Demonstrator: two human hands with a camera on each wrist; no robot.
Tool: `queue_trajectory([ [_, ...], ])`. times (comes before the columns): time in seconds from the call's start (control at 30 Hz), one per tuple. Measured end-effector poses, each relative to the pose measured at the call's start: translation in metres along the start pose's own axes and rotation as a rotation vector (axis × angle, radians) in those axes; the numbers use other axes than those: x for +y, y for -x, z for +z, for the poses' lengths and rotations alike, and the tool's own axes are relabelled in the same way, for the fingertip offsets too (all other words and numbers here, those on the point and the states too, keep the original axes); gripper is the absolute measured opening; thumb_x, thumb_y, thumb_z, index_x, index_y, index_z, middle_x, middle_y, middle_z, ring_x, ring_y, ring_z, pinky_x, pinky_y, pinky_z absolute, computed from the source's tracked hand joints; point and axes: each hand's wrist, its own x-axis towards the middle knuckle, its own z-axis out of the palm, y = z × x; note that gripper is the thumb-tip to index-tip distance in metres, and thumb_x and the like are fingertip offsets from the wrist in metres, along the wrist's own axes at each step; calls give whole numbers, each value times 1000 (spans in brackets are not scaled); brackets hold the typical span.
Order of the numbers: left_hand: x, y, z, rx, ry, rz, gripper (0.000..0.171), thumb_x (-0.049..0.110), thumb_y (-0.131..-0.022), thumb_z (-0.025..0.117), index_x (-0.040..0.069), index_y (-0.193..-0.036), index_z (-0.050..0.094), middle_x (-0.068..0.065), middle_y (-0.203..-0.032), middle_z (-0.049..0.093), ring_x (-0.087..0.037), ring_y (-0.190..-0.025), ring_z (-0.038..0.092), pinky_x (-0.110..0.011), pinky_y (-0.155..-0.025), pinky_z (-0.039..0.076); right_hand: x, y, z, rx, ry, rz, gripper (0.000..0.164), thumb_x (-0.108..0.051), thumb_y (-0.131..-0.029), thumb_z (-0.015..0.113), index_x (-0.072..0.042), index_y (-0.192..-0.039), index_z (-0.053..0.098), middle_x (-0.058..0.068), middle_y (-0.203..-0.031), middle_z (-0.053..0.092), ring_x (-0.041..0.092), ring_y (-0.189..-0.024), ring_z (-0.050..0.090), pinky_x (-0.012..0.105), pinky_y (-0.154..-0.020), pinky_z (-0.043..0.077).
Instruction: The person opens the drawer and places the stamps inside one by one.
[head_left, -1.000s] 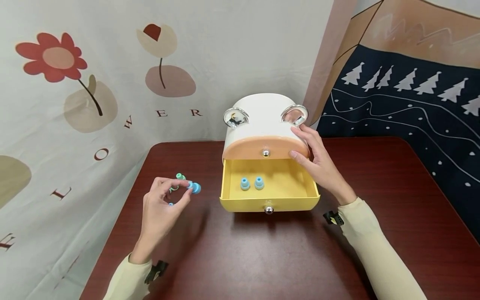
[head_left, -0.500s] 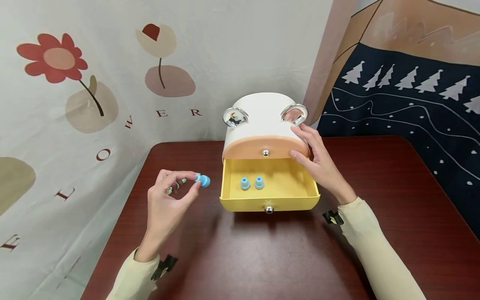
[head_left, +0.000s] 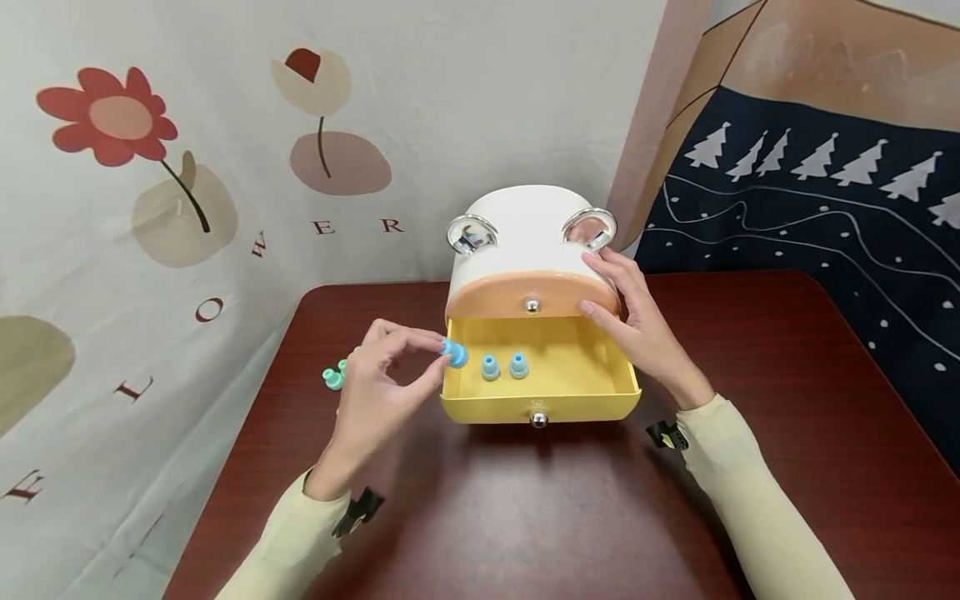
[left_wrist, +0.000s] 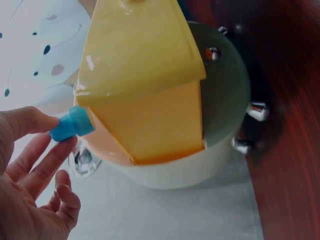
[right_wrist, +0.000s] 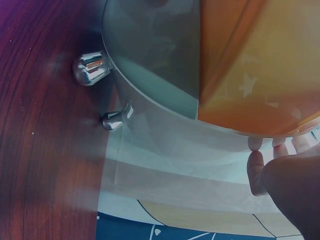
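In the head view my left hand [head_left: 378,379] pinches a small blue stepped plug [head_left: 454,352] between thumb and fingers, at the left side of the pulled-out yellow drawer [head_left: 585,409]. The left wrist view has the same blue plug [left_wrist: 72,123] beside the drawer's edge, its wide end toward the drawer. Two light-blue plugs [head_left: 490,367] stand upright inside, left of the middle. My right hand [head_left: 641,329] rests on the right side of the white cabinet [head_left: 528,218], thumb at the orange upper drawer [head_left: 487,298]. That drawer is closed.
Several green plugs [head_left: 333,379] lie on the dark red table [head_left: 495,517], partly behind my left hand. Two silver ear shapes [head_left: 472,235] stick out from the cabinet top. Short silver feet [right_wrist: 92,68] show under it. Printed cloth [head_left: 450,100] hangs behind the table.
My left hand has carried the blue plug rightward, from above the left part of the table to the drawer's left side. More green plugs show behind it. My right hand stays put.
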Motion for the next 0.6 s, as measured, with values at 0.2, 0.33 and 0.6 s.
queue_trajectory([
  [0.2, 3, -12, 14, -71, -53, 40, 18, 5, -87, 91, 14, -99, 83, 5, -99, 72, -20, -85, 56, -27, -69, 45, 1, 0, 1, 6, 0, -12, 65, 3, -103, 69, -15, -163, 51, 3, -171, 32, 24, -156, 29, 29, -122, 32],
  [0.33, 6, -21, 25, -128, -80, 54, 15, 8, -86, 92, 12, -98, 83, -1, -94, 69, -21, -78, 56, -30, -65, 44, 0, 0, 0, 0, 1, -2, 65, 1, -104, 69, -16, -164, 50, 3, -172, 31, 24, -156, 30, 28, -121, 32],
  [0.6, 9, -34, 44, -241, -79, 12, 9, 10, -89, 89, 13, -93, 81, -1, -93, 76, -22, -93, 66, -44, -77, 52, -1, 0, -1, -7, 1, 11, 65, -1, -105, 69, -16, -164, 49, 4, -172, 30, 25, -157, 29, 27, -121, 32],
])
